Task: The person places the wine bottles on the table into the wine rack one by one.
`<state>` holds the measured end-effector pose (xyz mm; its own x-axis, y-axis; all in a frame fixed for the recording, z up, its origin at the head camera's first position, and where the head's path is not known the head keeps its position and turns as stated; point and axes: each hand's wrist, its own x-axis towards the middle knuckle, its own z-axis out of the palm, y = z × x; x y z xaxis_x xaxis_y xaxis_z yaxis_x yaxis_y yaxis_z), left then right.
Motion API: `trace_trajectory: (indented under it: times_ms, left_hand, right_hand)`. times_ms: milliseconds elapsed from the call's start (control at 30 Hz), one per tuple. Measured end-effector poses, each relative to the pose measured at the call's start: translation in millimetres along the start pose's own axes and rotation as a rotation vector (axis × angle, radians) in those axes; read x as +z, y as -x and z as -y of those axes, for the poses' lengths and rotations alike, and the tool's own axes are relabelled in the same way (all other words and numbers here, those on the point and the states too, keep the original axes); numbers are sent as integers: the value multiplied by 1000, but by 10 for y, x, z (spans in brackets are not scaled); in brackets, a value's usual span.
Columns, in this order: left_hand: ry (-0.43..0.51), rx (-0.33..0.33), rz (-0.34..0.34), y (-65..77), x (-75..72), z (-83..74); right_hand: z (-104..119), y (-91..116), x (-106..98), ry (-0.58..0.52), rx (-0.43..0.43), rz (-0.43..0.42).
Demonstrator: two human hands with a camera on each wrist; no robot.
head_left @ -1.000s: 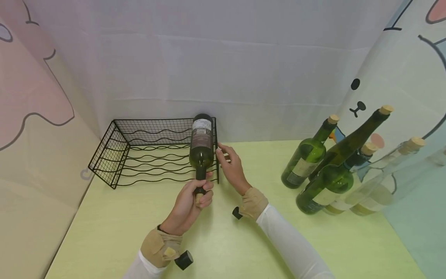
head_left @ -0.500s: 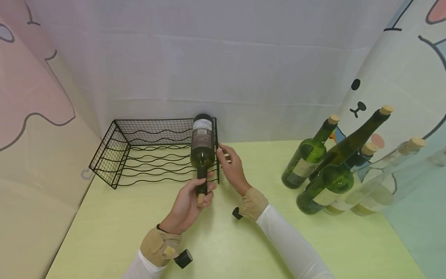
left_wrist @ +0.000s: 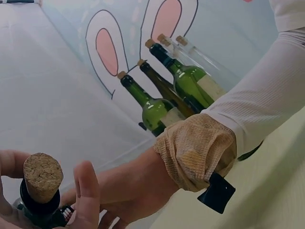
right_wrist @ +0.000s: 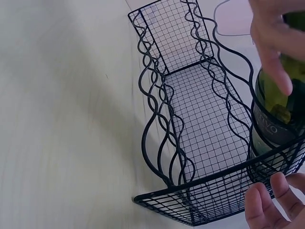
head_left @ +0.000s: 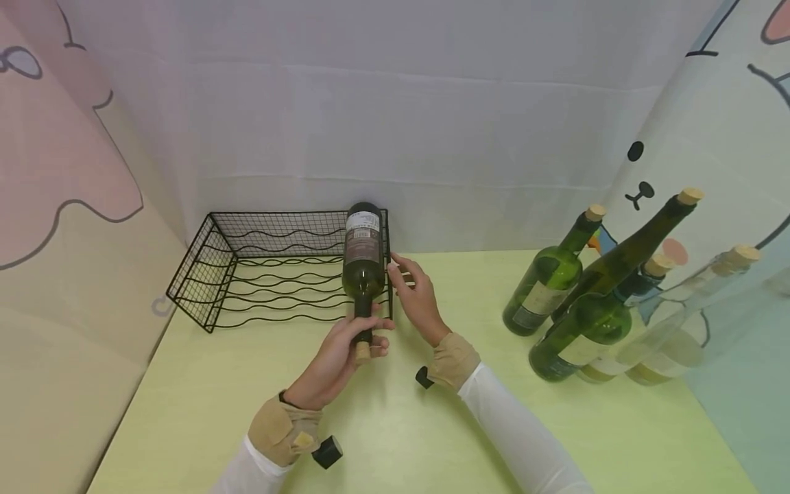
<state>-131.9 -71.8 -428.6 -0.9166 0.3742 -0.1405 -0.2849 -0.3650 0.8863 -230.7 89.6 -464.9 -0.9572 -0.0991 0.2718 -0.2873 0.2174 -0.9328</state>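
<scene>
A dark wine bottle [head_left: 362,250] lies in the rightmost place of a black wire wine rack [head_left: 284,302], its base at the back and its corked neck toward me. My left hand [head_left: 336,357] holds the neck, thumb over it and the fingers loosened at its right side. In the left wrist view the cork [left_wrist: 44,176] stands up between these fingers. Outside the rack's right end, my right hand [head_left: 420,298] has slightly bent fingertips against the mesh. The right wrist view shows those fingertips [right_wrist: 257,205] close to the wire, and the bottle's lower side in shadow.
Several corked bottles stand at the right of the table, among them a green bottle [head_left: 546,288], a slim dark one [head_left: 623,247] and a clear one [head_left: 673,336]. A white cloth [head_left: 432,130] hangs behind the rack. The table [head_left: 395,425] is pale green.
My left fingers have loosened and straightened somewhat around the bottle's neck. The bottle stays in its place in the rack, and my right hand stays at the rack's end. The head view has shifted slightly.
</scene>
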Motion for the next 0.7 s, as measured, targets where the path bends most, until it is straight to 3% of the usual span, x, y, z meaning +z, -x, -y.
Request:
trace_trajectory:
  times_ms: [267,467,700]
  left_hand:
    - [-80,30,-33,28,-56,0]
    - [-283,91,-188,141,-195,-23]
    - [-381,155,-326,260,-308,-34]
  right_hand:
    - [56,53,-73,-53,16,13]
    - [179,251,-199,24,-31,42]
    - [559,707,-500,122,-110,59]
